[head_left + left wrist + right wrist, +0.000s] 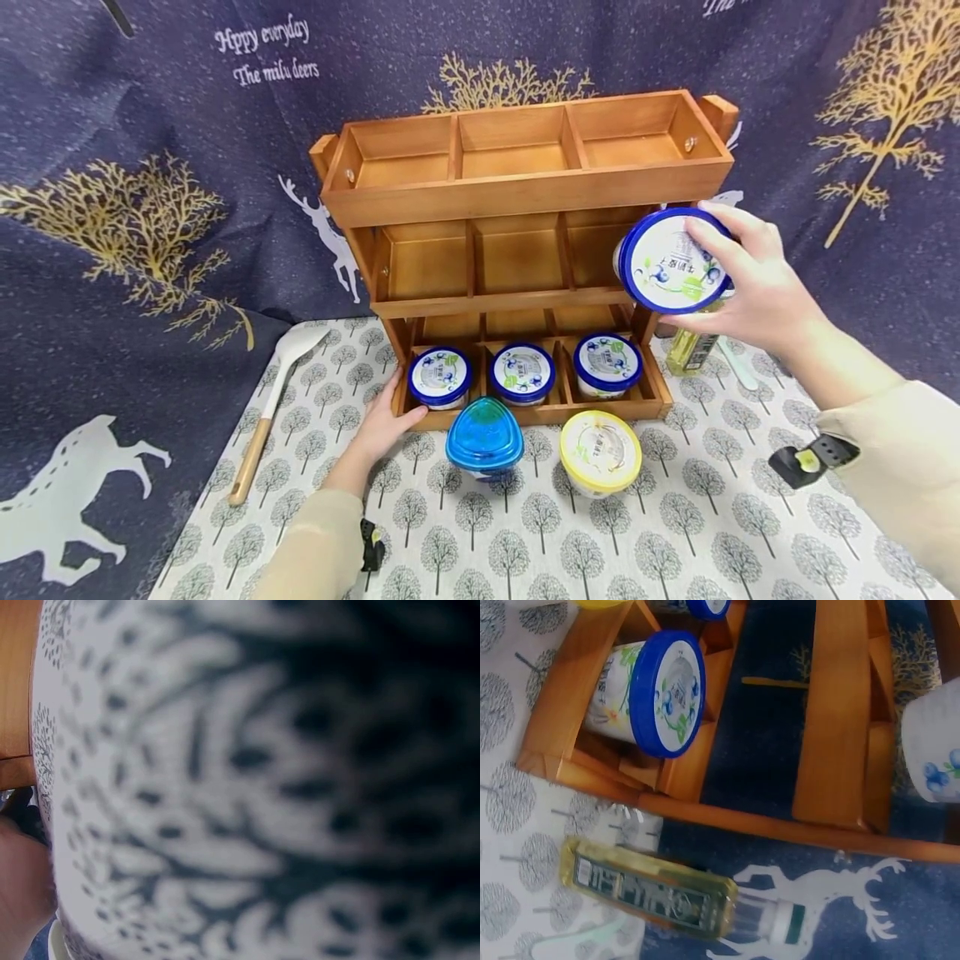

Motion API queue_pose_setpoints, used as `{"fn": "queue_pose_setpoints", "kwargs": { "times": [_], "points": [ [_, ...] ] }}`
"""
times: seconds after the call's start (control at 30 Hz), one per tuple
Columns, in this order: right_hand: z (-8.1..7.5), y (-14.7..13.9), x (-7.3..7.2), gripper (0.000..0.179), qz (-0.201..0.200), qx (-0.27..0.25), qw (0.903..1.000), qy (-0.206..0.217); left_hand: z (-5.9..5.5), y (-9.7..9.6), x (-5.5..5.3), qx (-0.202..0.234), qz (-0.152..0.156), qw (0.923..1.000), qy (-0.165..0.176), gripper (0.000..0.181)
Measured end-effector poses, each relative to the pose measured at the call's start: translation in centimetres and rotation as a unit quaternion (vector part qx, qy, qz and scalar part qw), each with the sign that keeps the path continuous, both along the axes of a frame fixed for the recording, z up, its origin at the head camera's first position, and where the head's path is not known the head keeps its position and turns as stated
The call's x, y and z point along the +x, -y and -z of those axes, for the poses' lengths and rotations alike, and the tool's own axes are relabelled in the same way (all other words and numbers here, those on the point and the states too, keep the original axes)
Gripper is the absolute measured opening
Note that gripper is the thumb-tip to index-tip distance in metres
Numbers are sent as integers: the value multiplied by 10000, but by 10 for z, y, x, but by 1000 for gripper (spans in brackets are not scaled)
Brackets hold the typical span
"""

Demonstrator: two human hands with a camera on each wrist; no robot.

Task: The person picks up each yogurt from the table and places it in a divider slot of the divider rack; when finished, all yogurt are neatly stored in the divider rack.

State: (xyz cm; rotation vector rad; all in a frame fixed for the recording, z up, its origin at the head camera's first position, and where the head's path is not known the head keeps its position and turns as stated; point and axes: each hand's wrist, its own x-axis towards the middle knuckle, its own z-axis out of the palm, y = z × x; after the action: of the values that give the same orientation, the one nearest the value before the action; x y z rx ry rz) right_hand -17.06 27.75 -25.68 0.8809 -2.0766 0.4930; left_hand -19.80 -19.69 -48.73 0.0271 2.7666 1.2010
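Observation:
My right hand [750, 287] grips a white tub with a blue lid [675, 260], thumb below and fingers over the top. The lid, printed with blueberries, tilts toward the head camera; in the right wrist view the tub's white side [934, 750] shows at the right edge. It is at the right end of the middle tier of a three-tier wooden rack [525, 193]. My left hand [377, 432] holds the rack's lower left front corner, thumb on the front board, fingers along the side. Three similar blue-lidded tubs, left [439, 375], middle [522, 372] and right [609, 362], occupy the bottom tier's compartments.
In front of the rack stand a tub with a turquoise lid [484, 437] and one with a yellow lid [600, 454]. A wooden-handled spatula [273, 392] lies at left. Beside the rack's right side are a yellowish bottle [649, 889] and a pale green utensil [738, 365]. Patterned cloth hangs behind.

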Motion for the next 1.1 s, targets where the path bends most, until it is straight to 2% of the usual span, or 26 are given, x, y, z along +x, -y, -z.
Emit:
{"fn": "queue_pose_setpoints", "kwargs": {
  "times": [0.2, 0.47, 0.83, 1.1],
  "points": [
    [15, 7, -14, 92, 39, -421, 9986, -307, 0, 0, -1, -17, 16, 10000, 4, 96],
    [29, 13, -26, 88, 7, -700, 9966, -441, 1, -1, -3, 6, 4, 10000, -20, 97],
    [41, 18, -37, 88, 295, -681, 9972, -24, 1, 1, -1, 92, -4, 9999, -82, 96],
    [39, 17, -42, 92, 644, -637, 9916, 925, 4, 1, -1, 86, -23, 9999, -144, 97]
  ]
}}
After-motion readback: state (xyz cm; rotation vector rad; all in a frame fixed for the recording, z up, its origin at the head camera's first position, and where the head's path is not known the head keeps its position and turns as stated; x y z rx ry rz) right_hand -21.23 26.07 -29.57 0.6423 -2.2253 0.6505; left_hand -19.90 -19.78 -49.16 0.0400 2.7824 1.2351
